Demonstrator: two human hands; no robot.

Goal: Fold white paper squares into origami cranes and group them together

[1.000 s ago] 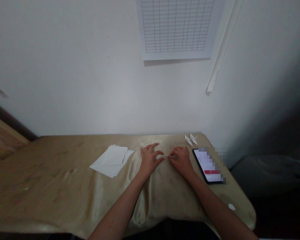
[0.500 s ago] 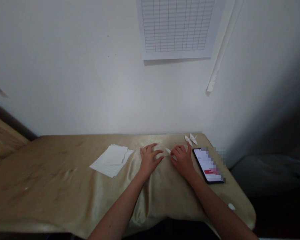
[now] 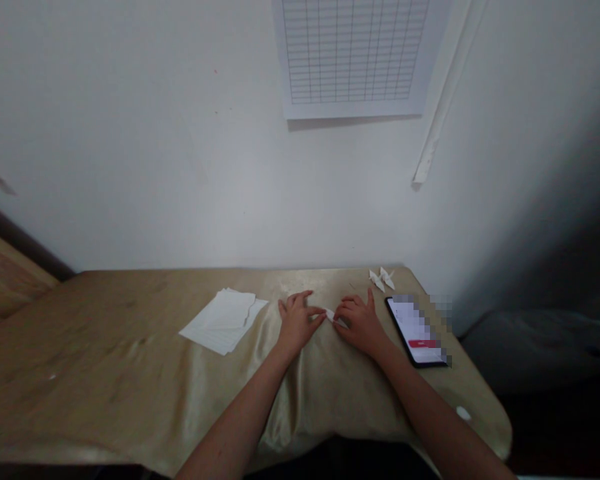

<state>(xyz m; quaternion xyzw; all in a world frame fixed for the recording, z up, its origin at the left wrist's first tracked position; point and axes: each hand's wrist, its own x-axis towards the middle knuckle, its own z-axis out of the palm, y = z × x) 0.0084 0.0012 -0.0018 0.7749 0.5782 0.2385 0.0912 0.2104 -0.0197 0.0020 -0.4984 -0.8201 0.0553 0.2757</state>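
Lying near the front right corner of the cloth-covered table (image 3: 130, 400): small white object (image 3: 463, 414), identity unclear. Further in, phone (image 3: 405, 327), screen lit, just right of the right hand (image 3: 361, 325). That hand's thumb and fingers pinch the right part of a small folded paper (image 3: 331, 315); the left hand (image 3: 296, 327) has thumb and index closed on its left tip. Paper sits between both hands. Left of them: overlapping white sheets (image 3: 220, 323). Beyond, far right: two folded paper figures (image 3: 387, 279). Behind: wall (image 3: 180, 167), gridded sheet (image 3: 350, 60) above.
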